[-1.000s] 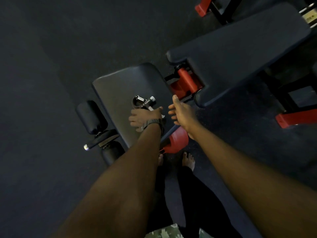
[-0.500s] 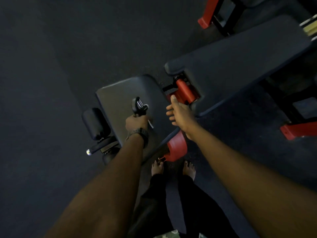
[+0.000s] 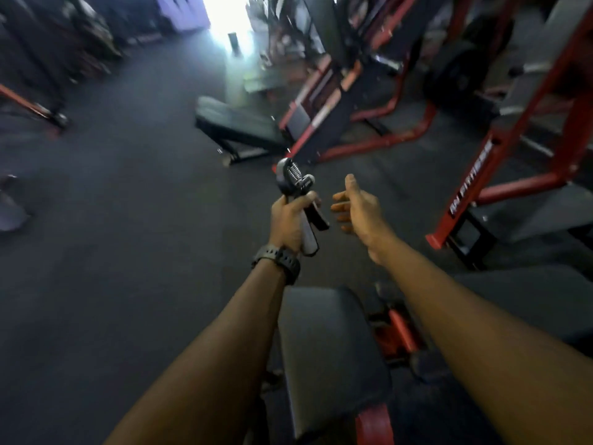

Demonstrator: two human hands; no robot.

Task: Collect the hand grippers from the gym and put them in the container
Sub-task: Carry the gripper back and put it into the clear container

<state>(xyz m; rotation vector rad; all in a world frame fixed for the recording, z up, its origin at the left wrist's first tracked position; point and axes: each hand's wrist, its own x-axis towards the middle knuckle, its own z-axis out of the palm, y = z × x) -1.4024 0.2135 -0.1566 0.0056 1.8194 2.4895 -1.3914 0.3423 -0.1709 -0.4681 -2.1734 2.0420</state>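
Note:
A black hand gripper (image 3: 293,183) with a coiled spring at its top is held upright in my left hand (image 3: 290,221), which is closed around its handles. A dark watch sits on that wrist. My right hand (image 3: 357,208) hovers just to the right of it, fingers apart, holding nothing. Both hands are raised in front of me above the dark floor. No container is visible in this view.
A dark padded bench seat (image 3: 324,351) with red frame parts lies below my arms. A second bench (image 3: 237,126) stands ahead. Red and black gym machines (image 3: 475,187) crowd the right side. Open dark floor (image 3: 128,220) stretches to the left, toward a bright doorway (image 3: 221,14).
My left hand lifted the hand gripper off the bench seat and raised it. My view swung up from the bench to the gym room ahead.

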